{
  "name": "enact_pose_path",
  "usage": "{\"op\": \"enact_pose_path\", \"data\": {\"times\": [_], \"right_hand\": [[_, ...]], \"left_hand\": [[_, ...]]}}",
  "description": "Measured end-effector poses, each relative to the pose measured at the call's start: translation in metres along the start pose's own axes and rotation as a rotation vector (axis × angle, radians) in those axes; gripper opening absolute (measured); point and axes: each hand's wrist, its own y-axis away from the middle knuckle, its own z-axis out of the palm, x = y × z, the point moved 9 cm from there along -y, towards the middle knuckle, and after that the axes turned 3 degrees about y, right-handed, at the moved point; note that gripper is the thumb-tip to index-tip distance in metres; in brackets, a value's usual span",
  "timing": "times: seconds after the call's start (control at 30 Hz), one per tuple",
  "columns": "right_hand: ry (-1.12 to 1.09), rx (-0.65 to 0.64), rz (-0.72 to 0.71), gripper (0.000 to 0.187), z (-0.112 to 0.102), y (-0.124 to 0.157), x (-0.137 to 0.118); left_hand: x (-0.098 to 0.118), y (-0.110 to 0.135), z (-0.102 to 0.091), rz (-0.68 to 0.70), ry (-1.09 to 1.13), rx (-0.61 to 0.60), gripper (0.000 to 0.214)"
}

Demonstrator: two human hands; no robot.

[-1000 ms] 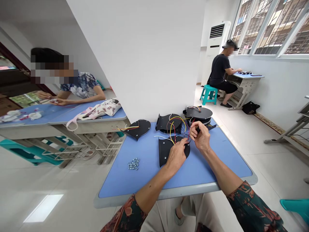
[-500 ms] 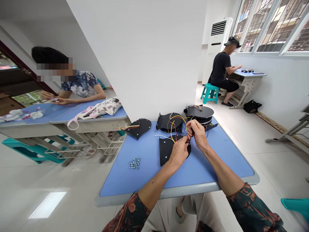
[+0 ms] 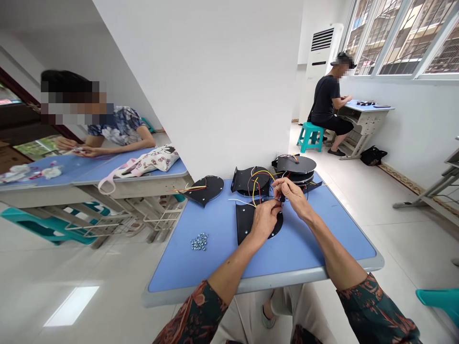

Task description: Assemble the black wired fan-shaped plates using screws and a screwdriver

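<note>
My left hand [image 3: 264, 219] rests over a flat black plate [image 3: 245, 220] on the blue desk [image 3: 222, 258], its fingers pinched on thin red and yellow wires [image 3: 255, 187]. My right hand [image 3: 291, 195] is closed just to the right of it, gripping a small dark part joined to the same wires. The two hands nearly touch above the plate's far edge. The wires loop back towards a black bracket plate [image 3: 247, 180] behind.
A stack of black round plates [image 3: 296, 168] stands at the desk's back right, another black plate [image 3: 206, 188] at the back left. A small heap of metal nuts [image 3: 199, 241] lies front left. One person sits at the left desk, another by the windows.
My right hand has come down and left to meet the left hand over the plate. The left hand has edged slightly forward along the wires.
</note>
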Motion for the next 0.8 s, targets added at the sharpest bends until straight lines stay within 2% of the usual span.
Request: {"op": "enact_pose_path", "data": {"times": [0.3, 0.57, 0.7, 0.8], "right_hand": [[-0.032, 0.016, 0.002, 0.049, -0.006, 0.000, 0.005], [-0.015, 0.218, 0.014, 0.036, -0.021, 0.005, 0.007], [0.010, 0.267, 0.028, 0.032, -0.023, 0.008, 0.009], [0.120, 0.298, 0.038, 0.027, -0.027, 0.009, 0.008]], "left_hand": [[0.002, -0.005, -0.001, -0.056, -0.121, -0.021, 0.013], [0.001, -0.003, 0.000, -0.039, -0.131, 0.012, 0.009], [-0.002, -0.004, -0.002, -0.059, -0.092, 0.033, 0.009], [-0.004, -0.004, -0.004, -0.075, -0.033, 0.051, 0.009]]}}
